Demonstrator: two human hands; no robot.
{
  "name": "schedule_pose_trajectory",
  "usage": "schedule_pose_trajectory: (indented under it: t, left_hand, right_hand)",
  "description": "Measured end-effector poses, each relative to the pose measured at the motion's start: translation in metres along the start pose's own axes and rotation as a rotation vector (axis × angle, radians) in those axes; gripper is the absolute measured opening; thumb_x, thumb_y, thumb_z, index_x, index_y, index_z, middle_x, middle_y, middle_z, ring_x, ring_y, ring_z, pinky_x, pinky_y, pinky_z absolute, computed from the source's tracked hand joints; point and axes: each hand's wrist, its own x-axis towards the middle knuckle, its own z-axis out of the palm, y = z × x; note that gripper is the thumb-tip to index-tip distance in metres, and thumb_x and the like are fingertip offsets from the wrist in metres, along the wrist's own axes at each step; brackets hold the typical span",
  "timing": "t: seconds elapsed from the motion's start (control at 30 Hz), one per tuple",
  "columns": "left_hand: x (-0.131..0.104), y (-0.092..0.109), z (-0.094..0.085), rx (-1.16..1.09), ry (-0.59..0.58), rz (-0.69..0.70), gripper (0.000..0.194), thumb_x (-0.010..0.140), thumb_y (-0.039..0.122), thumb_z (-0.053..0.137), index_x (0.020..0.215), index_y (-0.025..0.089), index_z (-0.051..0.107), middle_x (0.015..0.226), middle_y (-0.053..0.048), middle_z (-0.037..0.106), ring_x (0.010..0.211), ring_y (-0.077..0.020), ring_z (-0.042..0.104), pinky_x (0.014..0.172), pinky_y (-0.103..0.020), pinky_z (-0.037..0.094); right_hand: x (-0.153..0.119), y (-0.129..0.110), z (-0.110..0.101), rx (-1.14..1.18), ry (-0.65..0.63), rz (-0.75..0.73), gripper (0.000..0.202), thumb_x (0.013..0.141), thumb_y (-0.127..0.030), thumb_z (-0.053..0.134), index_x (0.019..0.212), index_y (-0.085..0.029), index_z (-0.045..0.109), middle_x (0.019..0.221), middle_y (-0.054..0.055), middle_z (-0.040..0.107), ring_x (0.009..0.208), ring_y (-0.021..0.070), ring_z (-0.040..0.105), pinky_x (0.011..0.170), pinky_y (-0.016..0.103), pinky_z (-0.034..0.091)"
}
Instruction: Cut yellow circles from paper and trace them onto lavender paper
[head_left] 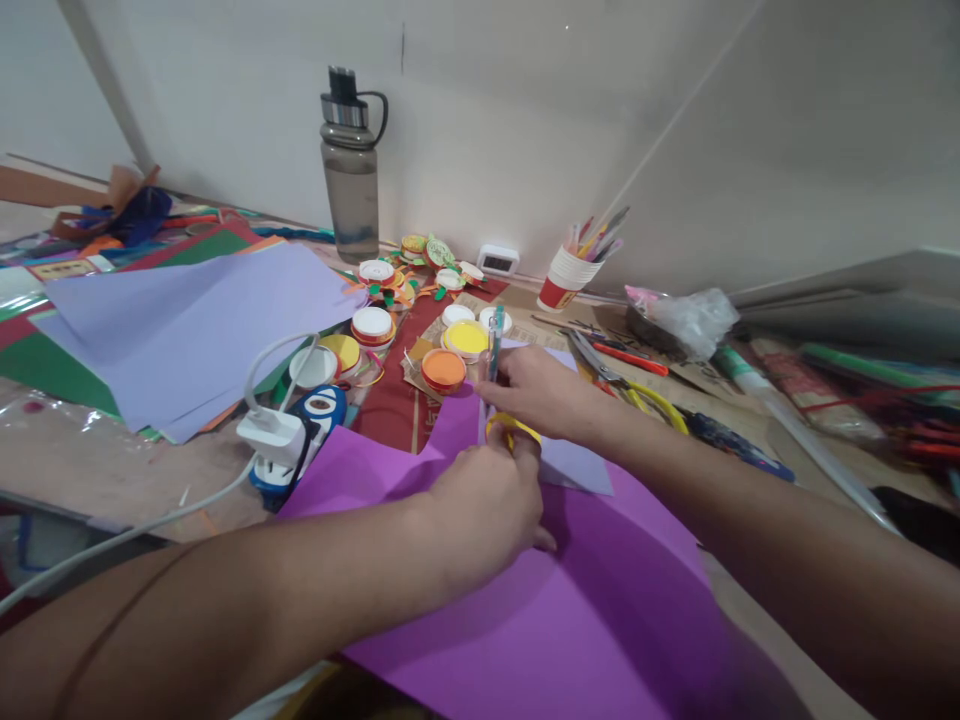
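My left hand (487, 500) rests over a large purple sheet (600, 620), its fingers curled on a small yellow thing with a rounded edge (521, 430). What kind of thing it is, I cannot make out. Just beyond it, my right hand (536, 385) is closed around a pen (495, 335) with a clear and teal barrel, held nearly upright. The pen's tip is hidden by my fingers. A pale lilac paper piece (577, 465) lies on the purple sheet, partly under my right hand and wrist.
Round paper-topped pieces, one orange (442, 370) and one yellow (466, 338), sit beyond my hands. Yellow-handled scissors (652, 400) lie right, near a paper cup of pens (570, 275). Left are a power strip (319, 410), lilac sheets (202, 320) and a water bottle (352, 190).
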Motion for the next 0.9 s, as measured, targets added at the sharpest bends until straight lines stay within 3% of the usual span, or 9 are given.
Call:
schedule_pose_trajectory:
  t: [0.13,0.23,0.47,0.67,0.8,0.9]
  left_hand:
    - [0.001,0.000,0.000,0.116,0.012,0.052,0.059,0.082,0.059,0.056,0.104,0.008,0.072,0.107,-0.024,0.065,0.092,-0.0337,0.065,0.054,-0.031,0.048]
    - [0.000,-0.001,0.001,0.123,0.048,0.067,0.055,0.081,0.058,0.058,0.097,0.008,0.074,0.098,-0.022,0.066,0.092,-0.0334,0.065,0.059,-0.032,0.049]
    - [-0.001,-0.002,0.006,0.051,0.076,0.053,0.044,0.079,0.054,0.064,0.096,0.015,0.075,0.106,-0.021,0.065,0.102,-0.0344,0.062,0.071,-0.036,0.052]
    - [-0.001,-0.001,0.002,0.150,0.091,0.030,0.064,0.083,0.059,0.056,0.115,0.004,0.067,0.114,-0.027,0.060,0.102,-0.0363,0.062,0.060,-0.032,0.051]
    - [-0.001,-0.001,-0.001,0.117,0.015,0.046,0.064,0.083,0.059,0.055,0.116,0.005,0.067,0.115,-0.025,0.060,0.094,-0.0308,0.064,0.053,-0.028,0.046]
    - [0.000,-0.001,0.002,0.113,0.037,0.030,0.068,0.078,0.064,0.058,0.114,0.006,0.068,0.114,-0.023,0.059,0.090,-0.0286,0.063,0.049,-0.027,0.043]
  right_hand:
    - [-0.001,-0.001,0.002,0.023,-0.053,-0.015,0.021,0.080,-0.025,0.051,0.060,-0.018,0.051,0.056,0.000,0.053,0.050,0.0091,0.042,0.050,0.024,0.029]
    - [-0.001,0.000,0.006,0.048,-0.077,-0.045,0.019,0.077,-0.022,0.052,0.059,-0.018,0.049,0.055,0.000,0.053,0.051,0.0087,0.043,0.050,0.023,0.029]
    - [0.002,0.004,0.010,0.029,-0.063,-0.040,0.020,0.078,-0.024,0.050,0.059,-0.018,0.050,0.056,0.001,0.054,0.051,0.0091,0.043,0.049,0.023,0.028]
    - [0.007,0.011,0.011,-0.014,-0.021,-0.018,0.022,0.081,-0.027,0.048,0.064,-0.016,0.057,0.062,0.003,0.059,0.053,0.0100,0.044,0.051,0.024,0.028]
    - [0.011,0.021,0.013,0.013,0.005,-0.005,0.025,0.084,-0.030,0.048,0.067,-0.015,0.059,0.065,0.004,0.061,0.054,0.0102,0.044,0.051,0.024,0.028]
    - [0.011,0.025,0.012,0.016,0.014,0.025,0.028,0.084,-0.032,0.048,0.066,-0.015,0.061,0.064,0.005,0.060,0.054,0.0108,0.045,0.052,0.025,0.028]
